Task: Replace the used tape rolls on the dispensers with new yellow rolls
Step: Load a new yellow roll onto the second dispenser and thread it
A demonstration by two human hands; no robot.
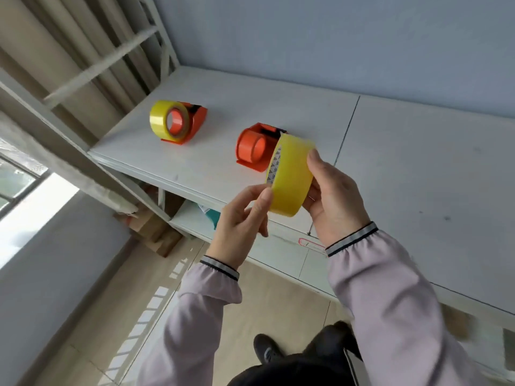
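A new yellow tape roll (291, 176) is held in the air above the front edge of the white shelf (418, 168). My right hand (334, 199) grips it from the right, thumb on its top. My left hand (242, 218) pinches its lower left rim with thumb and fingers. Just behind the roll stands an orange dispenser (252, 147) with a bare orange hub and no tape on it. Farther left on the shelf, a second orange dispenser (195, 121) carries a yellow roll (164, 121).
A blue-grey wall rises behind the shelf. White metal frame bars (111, 59) and a beige curtain stand at the left. A lower shelf (195, 218) with cardboard boxes (156, 232) sits below. A red paper clip (310, 243) lies at the shelf's front edge. Tiled floor and my shoe are underneath.
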